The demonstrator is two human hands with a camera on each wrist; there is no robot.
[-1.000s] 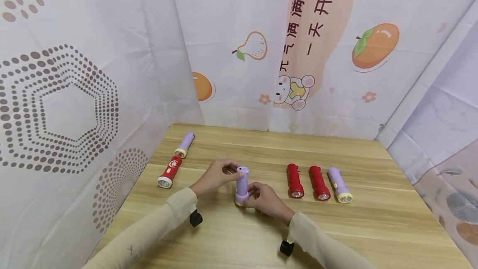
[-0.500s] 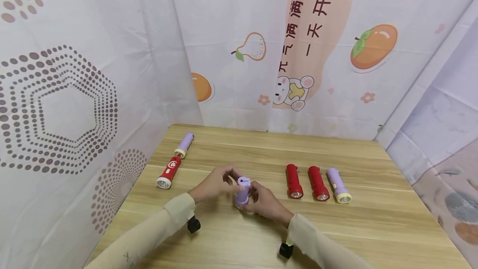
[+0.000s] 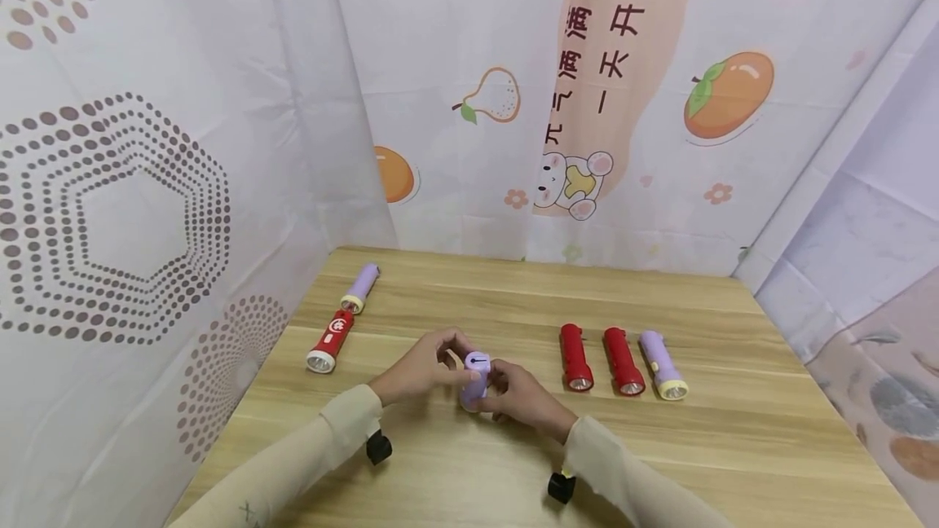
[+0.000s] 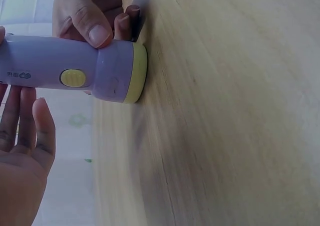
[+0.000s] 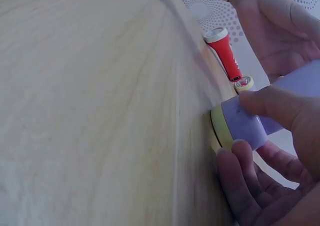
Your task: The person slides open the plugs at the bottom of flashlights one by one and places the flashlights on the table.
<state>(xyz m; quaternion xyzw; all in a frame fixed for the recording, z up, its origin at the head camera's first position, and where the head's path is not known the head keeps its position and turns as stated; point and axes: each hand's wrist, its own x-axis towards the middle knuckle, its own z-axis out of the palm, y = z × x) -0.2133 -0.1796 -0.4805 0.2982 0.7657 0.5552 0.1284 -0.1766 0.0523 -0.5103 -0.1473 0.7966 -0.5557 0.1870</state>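
A purple flashlight (image 3: 473, 389) with a yellow rim stands lens-down at the middle of the wooden table, tail end tilted toward me. My left hand (image 3: 421, 367) holds it near the tail, thumb in front and fingers behind. Lower down, the thumb and fingers of my right hand (image 3: 526, 399) grip its wide head. The left wrist view shows the yellow switch (image 4: 73, 78) on the barrel facing left. In the right wrist view the yellow rim (image 5: 220, 126) is right at the tabletop; whether it touches is hard to tell.
Two red flashlights (image 3: 576, 358), (image 3: 624, 363) and a purple one (image 3: 663, 367) lie in a row at the right. On the left, a red flashlight with a white rim (image 3: 331, 341) lies end to end with another purple one (image 3: 360, 288). Printed curtains (image 3: 440, 226) enclose the table.
The flashlight's tail has tipped toward me, so its end face now shows. My left hand has moved slightly down with it; my right hand stays at the head.
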